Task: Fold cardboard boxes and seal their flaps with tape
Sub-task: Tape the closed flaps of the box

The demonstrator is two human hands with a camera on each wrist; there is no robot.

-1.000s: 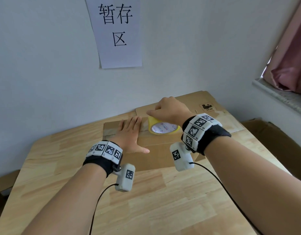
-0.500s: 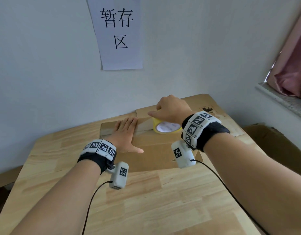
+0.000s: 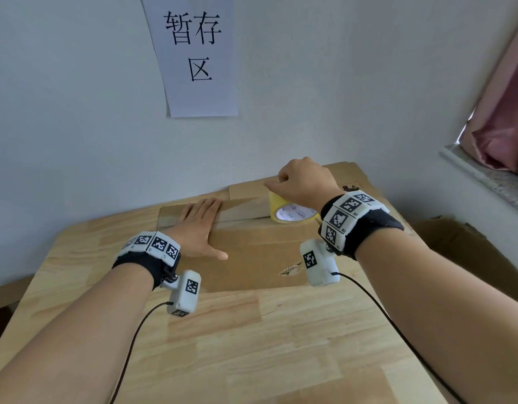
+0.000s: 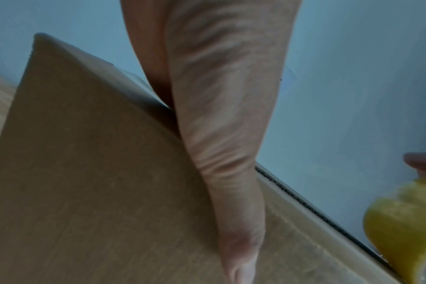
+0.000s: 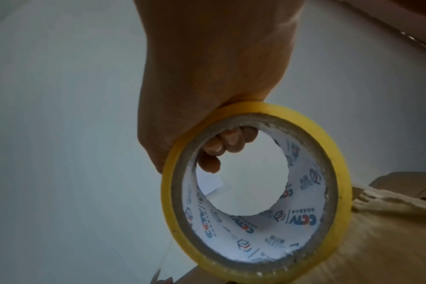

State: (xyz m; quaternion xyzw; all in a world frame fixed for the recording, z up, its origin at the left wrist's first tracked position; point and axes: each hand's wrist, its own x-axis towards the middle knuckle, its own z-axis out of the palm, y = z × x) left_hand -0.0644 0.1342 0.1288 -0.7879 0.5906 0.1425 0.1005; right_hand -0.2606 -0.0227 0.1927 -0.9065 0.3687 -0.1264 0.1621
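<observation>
A brown cardboard box (image 3: 252, 258) lies on the wooden table (image 3: 252, 345), close to the wall. My left hand (image 3: 198, 225) lies flat on its top near the left end, fingers straight, pressing the flap and the tape strip (image 3: 240, 208). My right hand (image 3: 303, 182) grips a yellow tape roll (image 3: 289, 212) at the box's far right, with fingers hooked through the core (image 5: 221, 146). Clear tape stretches from the roll toward the left hand. The roll (image 5: 255, 192) fills the right wrist view; the left wrist view shows my palm (image 4: 221, 115) on cardboard (image 4: 85, 173).
A second cardboard piece (image 3: 348, 176) lies behind the box against the wall. An open carton (image 3: 470, 252) stands off the table's right edge. A paper sign (image 3: 193, 53) hangs on the wall. A windowsill with a pink curtain (image 3: 502, 126) is at right. Wrist cables trail over the near tabletop.
My right hand has pulled the tape roll to the right along the box top, lengthening the strip. The left hand has stayed flat on the box.
</observation>
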